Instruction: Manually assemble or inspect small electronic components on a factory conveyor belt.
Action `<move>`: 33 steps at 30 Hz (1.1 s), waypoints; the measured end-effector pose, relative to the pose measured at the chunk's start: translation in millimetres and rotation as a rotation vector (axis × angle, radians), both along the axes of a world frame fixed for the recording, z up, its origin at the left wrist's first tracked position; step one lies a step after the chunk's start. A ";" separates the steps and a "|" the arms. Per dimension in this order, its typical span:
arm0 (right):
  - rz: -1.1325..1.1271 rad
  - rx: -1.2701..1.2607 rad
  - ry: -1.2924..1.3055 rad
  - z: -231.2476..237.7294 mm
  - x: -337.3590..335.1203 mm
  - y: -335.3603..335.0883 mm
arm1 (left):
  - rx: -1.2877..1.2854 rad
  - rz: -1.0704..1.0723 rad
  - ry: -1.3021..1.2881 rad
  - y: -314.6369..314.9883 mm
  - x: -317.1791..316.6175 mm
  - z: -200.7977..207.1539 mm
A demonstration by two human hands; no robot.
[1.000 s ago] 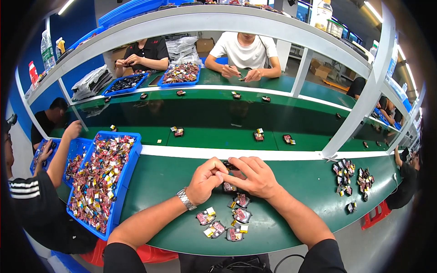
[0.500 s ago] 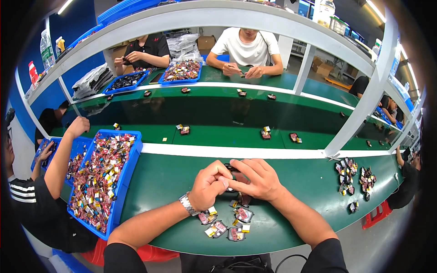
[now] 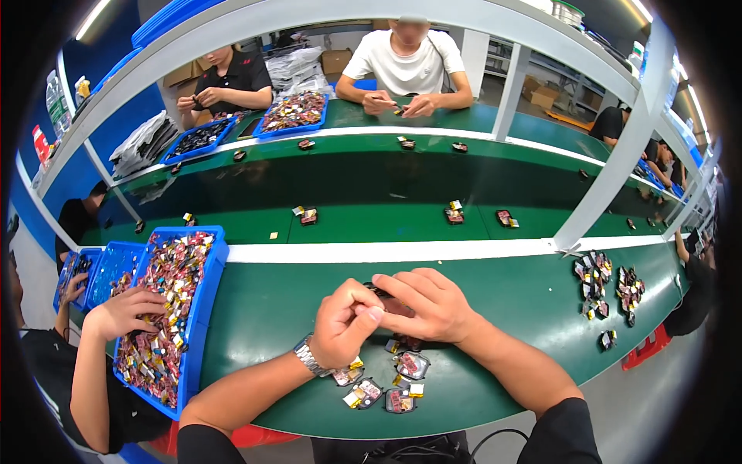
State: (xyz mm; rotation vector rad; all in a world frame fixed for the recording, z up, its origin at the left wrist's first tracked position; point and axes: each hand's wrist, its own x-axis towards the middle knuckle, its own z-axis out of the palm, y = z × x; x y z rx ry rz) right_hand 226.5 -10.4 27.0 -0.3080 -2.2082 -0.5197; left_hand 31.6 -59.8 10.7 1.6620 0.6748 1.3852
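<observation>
Left hand (image 3: 344,325) and right hand (image 3: 425,305), grips clamped together on a small dark part (image 3: 379,291), work mid green worktop (image 3: 263,309); blue tray (image 3: 202,309) flanks left, near edge close.

Both hands meet mid-table w/ a small part (image 3: 380,291) pinched between them: left hand (image 3: 344,323) on the left, right hand (image 3: 427,304) on the right, touching. Loose parts (image 3: 386,379) lie on the table (image 3: 263,309) just below the hands, nearer the person. Tray (image 3: 166,309) of parts sits far left; a neighbour's hand (image 3: 124,311) rests in it. Parts pile (image 3: 607,282) far right. Belt (image 3: 371,193) runs behind the table; two people sit beyond it.
</observation>
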 end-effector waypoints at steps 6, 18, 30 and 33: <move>0.014 -0.198 0.026 3.5 2.4 8.7 | -0.072 0.058 -0.071 11.5 0.9 10.1; -0.078 -1.027 0.037 -24.3 27.7 48.6 | -0.299 0.291 0.151 65.4 -31.9 -30.5; -0.979 -0.812 0.371 -55.6 105.5 130.6 | -0.226 0.143 0.276 72.9 -28.3 -19.5; -0.941 -0.553 0.480 -69.0 124.5 139.2 | -0.002 -0.002 0.546 73.5 -9.1 -4.9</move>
